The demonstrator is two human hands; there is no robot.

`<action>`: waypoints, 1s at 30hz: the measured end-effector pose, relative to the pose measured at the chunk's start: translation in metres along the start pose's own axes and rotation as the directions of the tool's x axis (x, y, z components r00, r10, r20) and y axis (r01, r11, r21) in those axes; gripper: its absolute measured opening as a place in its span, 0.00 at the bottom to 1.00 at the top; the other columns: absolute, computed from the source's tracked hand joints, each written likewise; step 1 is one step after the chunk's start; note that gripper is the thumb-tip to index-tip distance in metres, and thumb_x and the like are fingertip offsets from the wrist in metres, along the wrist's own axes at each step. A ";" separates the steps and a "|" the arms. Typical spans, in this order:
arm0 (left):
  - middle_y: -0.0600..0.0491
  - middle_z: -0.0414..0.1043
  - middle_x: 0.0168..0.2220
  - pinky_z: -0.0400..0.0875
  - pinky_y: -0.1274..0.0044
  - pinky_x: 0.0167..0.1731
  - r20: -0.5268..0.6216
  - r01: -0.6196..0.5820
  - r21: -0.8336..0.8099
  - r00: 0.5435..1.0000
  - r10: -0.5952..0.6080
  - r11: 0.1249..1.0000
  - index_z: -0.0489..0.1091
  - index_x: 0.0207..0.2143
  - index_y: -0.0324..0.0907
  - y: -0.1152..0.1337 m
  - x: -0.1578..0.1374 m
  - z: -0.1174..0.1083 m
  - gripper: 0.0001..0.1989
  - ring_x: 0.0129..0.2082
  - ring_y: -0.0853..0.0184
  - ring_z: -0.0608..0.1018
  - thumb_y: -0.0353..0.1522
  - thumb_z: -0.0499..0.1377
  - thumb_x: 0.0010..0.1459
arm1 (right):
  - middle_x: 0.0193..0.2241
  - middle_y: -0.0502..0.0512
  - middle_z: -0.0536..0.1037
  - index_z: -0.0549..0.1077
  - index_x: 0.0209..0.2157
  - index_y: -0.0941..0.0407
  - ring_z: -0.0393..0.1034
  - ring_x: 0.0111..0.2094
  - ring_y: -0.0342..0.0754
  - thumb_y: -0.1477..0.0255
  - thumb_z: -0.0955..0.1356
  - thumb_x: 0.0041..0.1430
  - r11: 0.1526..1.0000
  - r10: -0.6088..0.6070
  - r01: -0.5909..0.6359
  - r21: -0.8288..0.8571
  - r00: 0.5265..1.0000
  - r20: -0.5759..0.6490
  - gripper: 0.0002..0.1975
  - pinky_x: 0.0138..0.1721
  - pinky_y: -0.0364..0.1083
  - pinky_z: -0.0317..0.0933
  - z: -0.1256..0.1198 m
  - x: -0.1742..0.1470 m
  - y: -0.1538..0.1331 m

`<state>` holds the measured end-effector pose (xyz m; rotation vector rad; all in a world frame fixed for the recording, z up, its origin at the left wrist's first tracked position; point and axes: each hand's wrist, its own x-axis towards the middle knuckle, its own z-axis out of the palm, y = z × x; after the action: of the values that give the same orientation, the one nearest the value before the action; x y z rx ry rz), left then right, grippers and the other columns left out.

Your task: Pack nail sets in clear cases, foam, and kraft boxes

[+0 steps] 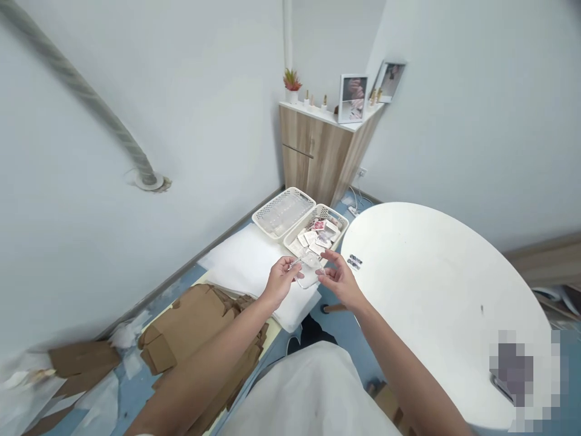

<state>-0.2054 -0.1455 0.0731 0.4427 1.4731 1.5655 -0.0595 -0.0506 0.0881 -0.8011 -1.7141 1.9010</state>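
Between my two hands is a clear phone case point(308, 280), thin and see-through, held in the air by its edges. My left hand point(282, 280) pinches its left edge between thumb and fingers. At its right edge, my right hand point(339, 281) grips with the thumb and bent fingers. Just beyond the case stands a white basket point(343, 237) with several small printed packets point(311, 238) in it. Beside that, to the left, a second white basket point(256, 216) contains clear, flat items that I cannot make out.
A round white table point(436, 290) fills the right, with small dark stickers point(354, 261) near its left edge. White foam sheets point(240, 257) and flattened brown cardboard point(195, 321) lie at left. Behind the baskets stands a wooden cabinet point(318, 139) bearing picture frames point(353, 100) and a plant point(292, 85).
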 end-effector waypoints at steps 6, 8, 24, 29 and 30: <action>0.53 0.71 0.31 0.67 0.74 0.34 0.160 0.215 -0.112 0.968 -0.196 0.970 0.59 0.30 0.41 -0.029 -0.042 0.040 0.17 0.31 0.67 0.76 0.38 0.63 0.43 | 0.45 0.54 0.65 0.60 0.48 0.48 0.70 0.31 0.43 0.67 0.71 0.43 0.974 0.168 -0.130 0.183 0.962 -0.214 0.28 0.34 0.47 0.65 -0.016 -0.076 0.018; 0.53 0.72 0.32 0.67 0.74 0.35 0.237 0.272 -0.115 0.941 -0.240 0.955 0.59 0.29 0.41 -0.033 -0.050 0.056 0.16 0.33 0.66 0.77 0.37 0.63 0.43 | 0.40 0.52 0.67 0.60 0.46 0.49 0.70 0.29 0.43 0.66 0.70 0.43 0.971 0.164 -0.103 0.217 0.944 -0.286 0.27 0.34 0.48 0.65 -0.023 -0.094 0.025; 0.54 0.69 0.27 0.64 0.80 0.26 0.566 0.195 0.343 0.738 -0.368 0.919 0.64 0.42 0.41 -0.071 -0.051 0.196 0.21 0.25 0.72 0.71 0.37 0.63 0.44 | 0.32 0.50 0.69 0.66 0.49 0.51 0.61 0.27 0.40 0.64 0.67 0.47 0.989 0.144 -0.105 0.103 0.835 -0.531 0.24 0.32 0.45 0.58 -0.140 -0.180 0.045; 0.54 0.68 0.27 0.65 0.78 0.29 0.608 0.198 0.332 0.703 -0.370 0.922 0.67 0.36 0.40 -0.089 -0.052 0.240 0.17 0.24 0.74 0.70 0.37 0.63 0.43 | 0.34 0.53 0.69 0.67 0.46 0.53 0.63 0.29 0.42 0.62 0.68 0.46 0.989 0.134 -0.057 0.140 0.755 -0.641 0.24 0.34 0.45 0.59 -0.184 -0.196 0.051; 0.54 0.68 0.27 0.65 0.78 0.29 0.592 0.205 0.315 0.721 -0.361 0.927 0.66 0.36 0.40 -0.093 -0.051 0.247 0.18 0.24 0.74 0.70 0.37 0.63 0.43 | 0.34 0.52 0.69 0.66 0.47 0.53 0.64 0.29 0.42 0.62 0.68 0.46 0.985 0.149 -0.060 0.160 0.756 -0.637 0.24 0.33 0.45 0.60 -0.191 -0.199 0.051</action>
<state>0.0462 -0.0514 0.0584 0.7615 1.1015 0.8572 0.2185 -0.0529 0.0498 -1.3357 -1.1149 1.5075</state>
